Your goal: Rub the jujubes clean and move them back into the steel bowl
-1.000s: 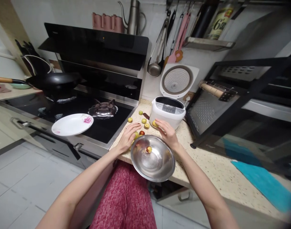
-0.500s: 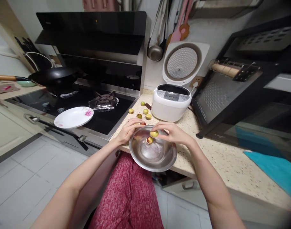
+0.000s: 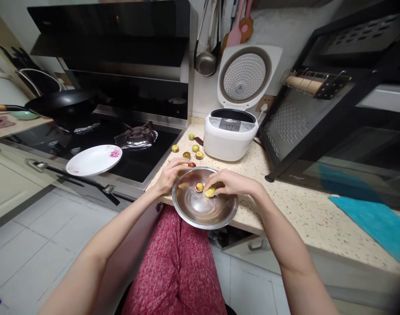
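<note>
A wide stainless steel bowl (image 3: 203, 214) sits at the counter's front edge, overhanging it toward my legs. My right hand (image 3: 228, 183) reaches inside and pinches a yellow-green jujube (image 3: 209, 191) low over the bowl's bottom. Beside that fruit lies another jujube (image 3: 199, 187), yellow with brown-red patches. My left hand (image 3: 169, 177) is at the bowl's left rim, fingers stretched out over the counter close to a red-brown jujube (image 3: 191, 165). Several green and yellow jujubes (image 3: 195, 148) are scattered on the counter behind the bowl.
Behind the fruit stands a white rice cooker (image 3: 231, 139), lid up. Left is a gas stove (image 3: 167, 153) with a black wok (image 3: 62, 103) and a white flowered plate (image 3: 95, 161). A black oven-like appliance (image 3: 351, 144) and blue cloth (image 3: 370, 223) are to the right.
My right hand has lowered the yellow-green jujube from near the rim deeper into the bowl. My left hand keeps its place beside the rim. The view has shifted slightly.
</note>
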Action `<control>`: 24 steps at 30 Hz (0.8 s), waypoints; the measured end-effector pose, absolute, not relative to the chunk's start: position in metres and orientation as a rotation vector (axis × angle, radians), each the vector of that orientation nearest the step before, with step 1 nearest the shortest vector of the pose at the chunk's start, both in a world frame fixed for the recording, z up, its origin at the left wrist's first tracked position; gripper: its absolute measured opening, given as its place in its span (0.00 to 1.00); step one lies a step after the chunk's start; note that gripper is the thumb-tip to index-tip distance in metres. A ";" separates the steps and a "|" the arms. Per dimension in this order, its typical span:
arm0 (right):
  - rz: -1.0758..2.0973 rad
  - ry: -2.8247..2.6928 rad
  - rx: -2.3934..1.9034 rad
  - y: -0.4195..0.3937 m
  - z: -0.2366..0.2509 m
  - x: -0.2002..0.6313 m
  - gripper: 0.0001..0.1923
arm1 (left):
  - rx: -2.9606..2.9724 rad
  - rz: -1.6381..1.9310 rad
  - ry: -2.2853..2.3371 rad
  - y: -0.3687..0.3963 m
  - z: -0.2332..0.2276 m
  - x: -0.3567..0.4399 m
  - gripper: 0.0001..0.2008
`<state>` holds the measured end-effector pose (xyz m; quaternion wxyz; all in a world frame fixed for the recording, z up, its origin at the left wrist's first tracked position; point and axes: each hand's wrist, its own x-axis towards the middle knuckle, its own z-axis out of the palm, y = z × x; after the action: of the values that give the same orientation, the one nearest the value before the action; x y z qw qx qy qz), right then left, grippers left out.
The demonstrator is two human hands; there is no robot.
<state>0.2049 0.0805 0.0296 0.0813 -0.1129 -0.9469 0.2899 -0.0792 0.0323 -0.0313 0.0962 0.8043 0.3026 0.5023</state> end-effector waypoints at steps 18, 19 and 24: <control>0.918 -2.822 -0.447 0.076 0.033 0.202 0.10 | 2.377 1.457 0.972 0.032 -0.031 -0.079 0.34; 0.920 -2.824 -0.470 0.075 0.033 0.202 0.10 | 2.380 1.454 0.974 0.032 -0.031 -0.079 0.34; 0.893 -2.818 -0.543 0.073 0.036 0.202 0.13 | 2.399 1.475 0.964 0.033 -0.034 -0.081 0.32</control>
<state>0.2023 0.0730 0.0360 0.0679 -0.1804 -0.9354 0.2963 -0.0808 0.0333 -0.0337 0.0823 0.8032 0.3227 0.4940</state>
